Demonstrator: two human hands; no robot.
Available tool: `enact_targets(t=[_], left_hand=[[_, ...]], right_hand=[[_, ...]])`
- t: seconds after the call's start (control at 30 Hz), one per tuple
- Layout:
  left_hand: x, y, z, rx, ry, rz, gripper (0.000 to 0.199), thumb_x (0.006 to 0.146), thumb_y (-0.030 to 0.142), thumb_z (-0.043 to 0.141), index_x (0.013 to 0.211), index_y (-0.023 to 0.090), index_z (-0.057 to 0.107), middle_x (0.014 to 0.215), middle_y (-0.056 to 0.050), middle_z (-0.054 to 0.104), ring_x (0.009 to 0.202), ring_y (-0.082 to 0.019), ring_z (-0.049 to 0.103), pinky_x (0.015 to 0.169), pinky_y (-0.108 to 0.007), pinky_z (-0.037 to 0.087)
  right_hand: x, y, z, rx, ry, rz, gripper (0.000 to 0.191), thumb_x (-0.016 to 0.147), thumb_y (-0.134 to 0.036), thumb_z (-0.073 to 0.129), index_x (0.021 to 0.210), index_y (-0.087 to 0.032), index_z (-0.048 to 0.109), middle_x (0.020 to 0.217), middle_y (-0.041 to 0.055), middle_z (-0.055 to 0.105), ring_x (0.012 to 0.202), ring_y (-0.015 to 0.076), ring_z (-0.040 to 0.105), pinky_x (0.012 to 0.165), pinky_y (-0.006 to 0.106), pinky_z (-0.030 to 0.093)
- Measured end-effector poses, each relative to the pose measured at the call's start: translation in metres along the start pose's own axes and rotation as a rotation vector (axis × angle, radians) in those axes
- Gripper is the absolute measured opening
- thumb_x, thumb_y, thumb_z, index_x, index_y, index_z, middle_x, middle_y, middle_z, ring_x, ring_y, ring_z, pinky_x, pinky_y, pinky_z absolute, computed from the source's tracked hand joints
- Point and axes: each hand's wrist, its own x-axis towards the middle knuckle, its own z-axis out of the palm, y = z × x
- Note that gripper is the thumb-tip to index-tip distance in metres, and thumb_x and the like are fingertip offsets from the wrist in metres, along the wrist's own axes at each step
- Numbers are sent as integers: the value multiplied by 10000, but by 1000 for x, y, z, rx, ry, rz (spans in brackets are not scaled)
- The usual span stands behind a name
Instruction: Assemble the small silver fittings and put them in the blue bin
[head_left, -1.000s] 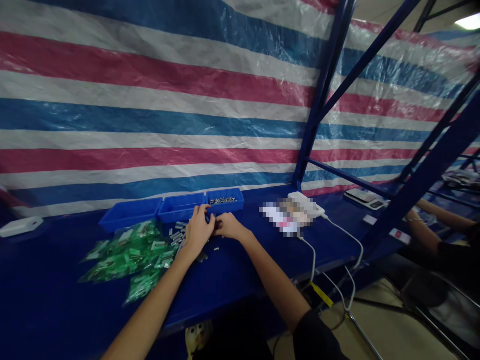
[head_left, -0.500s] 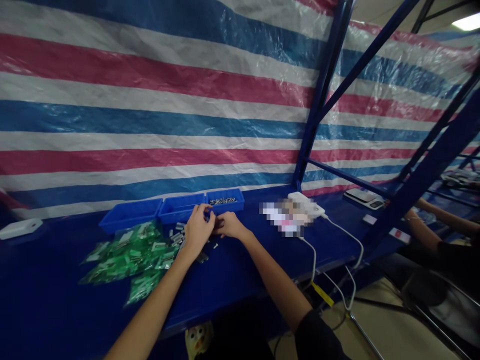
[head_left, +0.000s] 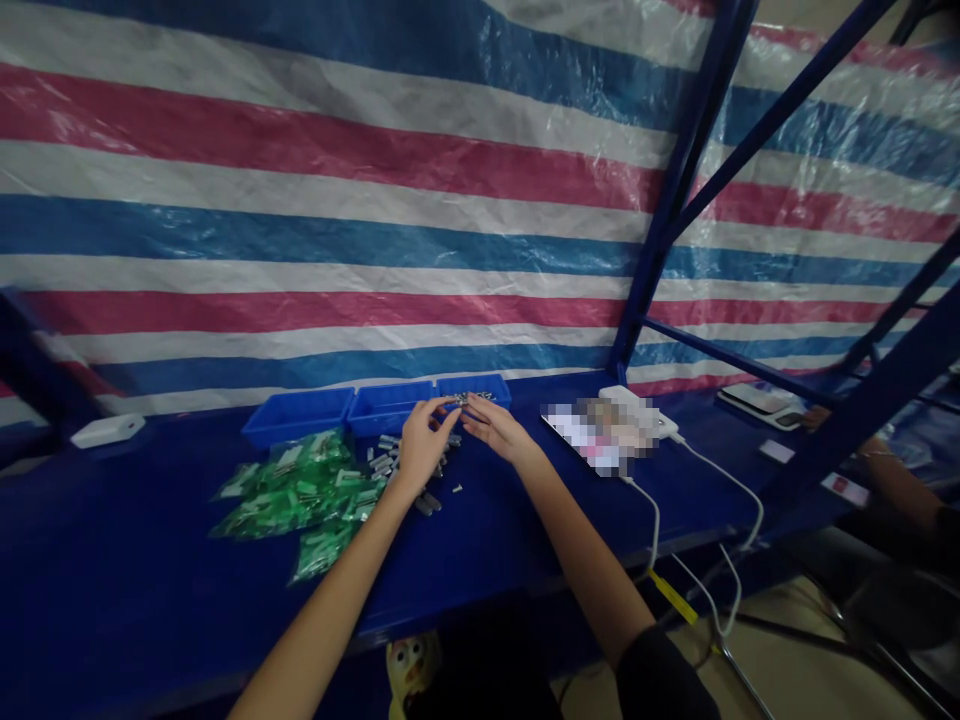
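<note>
My left hand (head_left: 424, 442) is above a pile of grey metal pieces (head_left: 384, 458), thumb and fingers curled into a pinch. Whatever lies between its fingertips is too small to make out. My right hand (head_left: 496, 428) faces it just to the right, fingers stretched out and loosely apart, their tips close to the left fingertips. Behind the hands is a small blue bin (head_left: 495, 384) of small metal hardware. Lower down, a single small screw-like piece (head_left: 457, 489) lies on the blue table (head_left: 510, 530).
Green-tinted plastic bags of parts (head_left: 300, 490) lie left of the pile. Two more blue bins (head_left: 296, 415) stand behind. A phone (head_left: 592, 440) and white power strip (head_left: 637, 412) with cables are at right, near a blue frame post (head_left: 652, 270). Another person's arm (head_left: 885, 475) shows far right.
My hands have drawn slightly apart, and the right fingers have straightened from their curl. The whole view has shifted, so the table's things appear farther right.
</note>
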Motion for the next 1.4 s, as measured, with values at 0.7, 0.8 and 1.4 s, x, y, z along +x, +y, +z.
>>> enact_targets(t=[0.7, 0.8, 1.4], left_hand=[[6, -6, 4, -188, -25, -127, 327, 740, 449, 550, 882, 177, 664, 927, -54, 622, 728, -147, 586, 628, -254, 483], [6, -5, 3, -204, -62, -171, 360, 741, 466, 537, 900, 167, 659, 948, -68, 617, 715, -152, 583, 558, -242, 471], [3, -4, 8, -206, 5, -401, 317, 768, 477, 459, 838, 182, 554, 718, -14, 568, 557, -124, 522, 435, -201, 389]], right_hand=[[-2, 2, 9, -73, -72, 112, 320, 823, -152, 559, 1137, -211, 575, 1014, 21, 658, 836, 81, 640, 671, 143, 507], [-2, 2, 10, -61, -85, 115, 293, 834, -183, 554, 1123, -218, 587, 987, 20, 668, 817, 75, 638, 651, 136, 499], [9, 10, 4, -432, 156, -204, 281, 698, -373, 656, 858, -144, 684, 780, 52, 686, 745, 166, 643, 619, 260, 563]])
